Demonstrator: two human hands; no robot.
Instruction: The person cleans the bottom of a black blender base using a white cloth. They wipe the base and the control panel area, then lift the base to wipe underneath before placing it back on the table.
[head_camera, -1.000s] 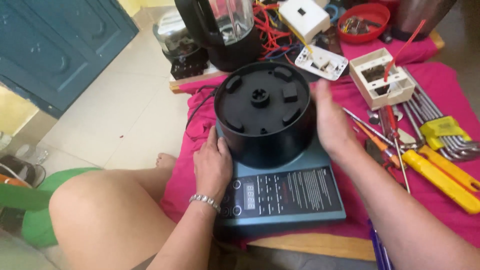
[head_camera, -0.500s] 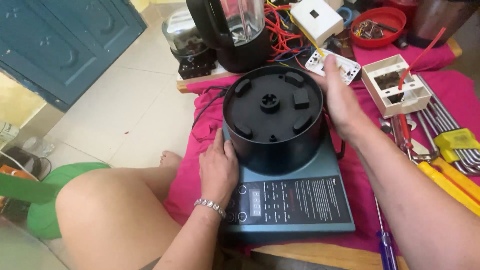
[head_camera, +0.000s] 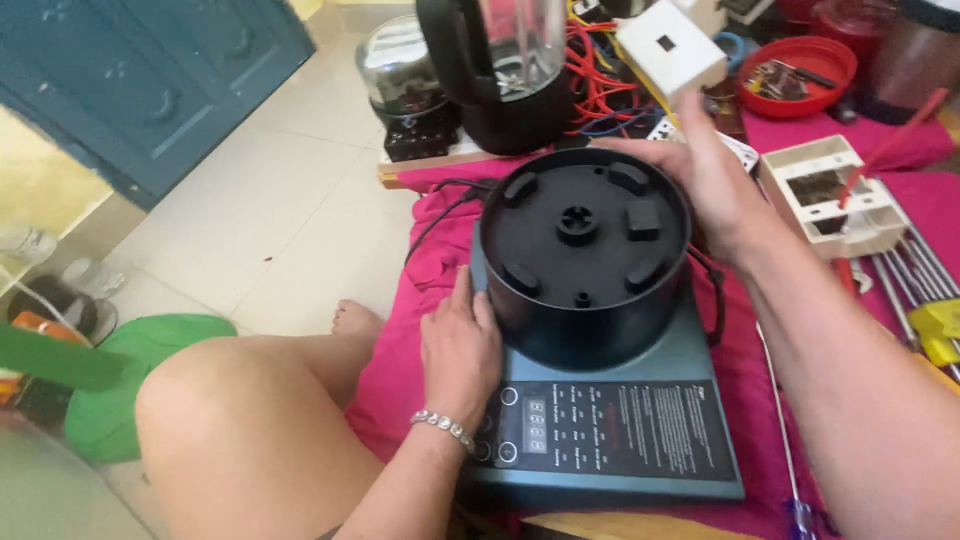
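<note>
A dark blender base (head_camera: 590, 270) lies on a pink cloth (head_camera: 400, 350), with its round black drive socket facing up and a control panel (head_camera: 610, 430) toward me. My left hand (head_camera: 460, 350) rests flat against the left side of the round black part, fingers together; a bracelet is on the wrist. My right hand (head_camera: 705, 180) cups the far right rim of the round part. Neither hand lifts anything.
A blender jug (head_camera: 500, 70) on its stand and a second appliance (head_camera: 405, 90) stand behind. Red wires (head_camera: 600, 90), a white switch box (head_camera: 670, 45), a red bowl (head_camera: 795, 75), an open cream box (head_camera: 830, 195) and hand tools (head_camera: 920, 290) lie on the right. My bare knee (head_camera: 240, 420) is at left.
My right hand slid from the right side of the round part up to its far rim. The camera view moved closer and shifted. My left hand stayed on the left side.
</note>
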